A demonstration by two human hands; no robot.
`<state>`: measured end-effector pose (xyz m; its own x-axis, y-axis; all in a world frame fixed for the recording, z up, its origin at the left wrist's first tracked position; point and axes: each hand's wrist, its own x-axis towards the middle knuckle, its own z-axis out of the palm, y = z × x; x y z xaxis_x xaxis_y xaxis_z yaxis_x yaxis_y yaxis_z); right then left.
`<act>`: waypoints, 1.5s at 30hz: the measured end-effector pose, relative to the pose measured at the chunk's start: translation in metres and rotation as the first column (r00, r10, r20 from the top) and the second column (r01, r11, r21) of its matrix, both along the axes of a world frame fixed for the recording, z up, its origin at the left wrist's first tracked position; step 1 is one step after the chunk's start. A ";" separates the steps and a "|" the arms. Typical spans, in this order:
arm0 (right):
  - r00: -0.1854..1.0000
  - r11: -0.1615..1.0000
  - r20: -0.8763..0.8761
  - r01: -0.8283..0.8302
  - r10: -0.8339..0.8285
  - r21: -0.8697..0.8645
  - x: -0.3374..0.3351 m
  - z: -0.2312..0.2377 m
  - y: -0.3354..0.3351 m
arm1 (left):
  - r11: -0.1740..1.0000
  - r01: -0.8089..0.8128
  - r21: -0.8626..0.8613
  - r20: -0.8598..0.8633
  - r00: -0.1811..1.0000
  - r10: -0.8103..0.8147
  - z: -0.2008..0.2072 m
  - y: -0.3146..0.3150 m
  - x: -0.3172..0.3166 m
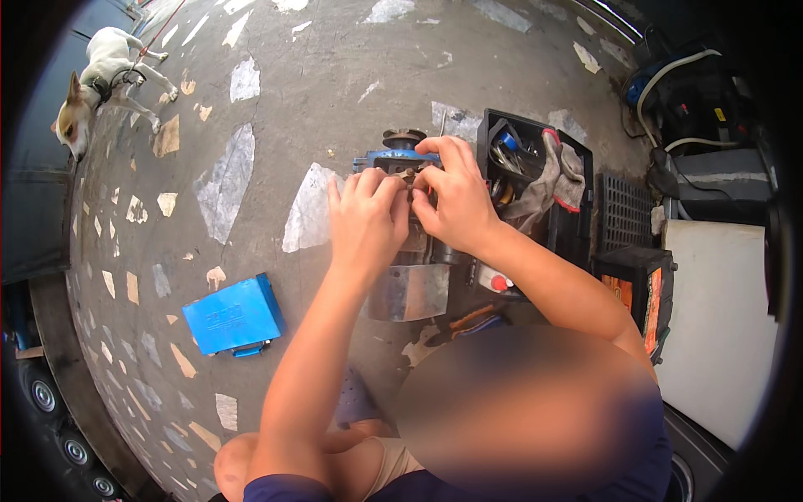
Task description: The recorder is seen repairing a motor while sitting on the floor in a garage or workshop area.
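A small blue machine [400, 155] with a dark round pulley wheel [405, 138] at its far end stands on the ground in front of me. Both my hands are on it, their fingertips meeting over a small brownish metal part [408, 175]. My left hand [365, 209] comes in from the near left with fingers bent and closed. On the other side, my right hand [454, 197] has thumb and forefinger pinched in, its other fingers curled above. What each set of fingertips grips is hidden. A curved sheet-metal plate [408, 293] sits at the machine's near side.
Right of the machine is an open black toolbox [577, 226] with tools and a grey, red-edged work glove [569, 174]. A blue case [234, 314] lies left. Farther right are a black-and-orange battery [633, 289] and white panel [719, 318]. A leashed dog [109, 71] stands far left.
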<state>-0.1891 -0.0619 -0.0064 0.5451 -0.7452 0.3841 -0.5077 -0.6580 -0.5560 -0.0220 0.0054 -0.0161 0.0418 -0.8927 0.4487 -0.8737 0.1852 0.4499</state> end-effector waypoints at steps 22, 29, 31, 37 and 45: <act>0.996 0.993 0.082 -0.047 0.038 0.109 -0.011 0.005 -0.006 | 0.997 -0.030 0.066 0.065 0.998 0.026 0.012 0.002 -0.004; 0.996 0.997 0.061 -0.071 0.070 0.019 -0.009 0.006 -0.002 | 0.993 -0.006 0.114 -0.014 1.000 0.008 0.006 -0.001 -0.003; 0.995 0.996 0.048 -0.088 0.089 -0.007 -0.007 0.008 -0.003 | 0.990 -0.004 0.141 -0.072 0.997 0.015 0.008 0.000 -0.004; 0.986 0.974 0.017 -0.162 0.167 -0.159 -0.007 0.015 -0.009 | 0.972 0.031 0.233 -0.151 0.989 0.004 0.007 0.001 -0.001; 0.949 0.873 -0.145 -0.314 0.280 -0.373 -0.014 0.015 -0.026 | 0.980 0.136 0.146 -0.108 0.987 -0.121 0.011 -0.004 0.012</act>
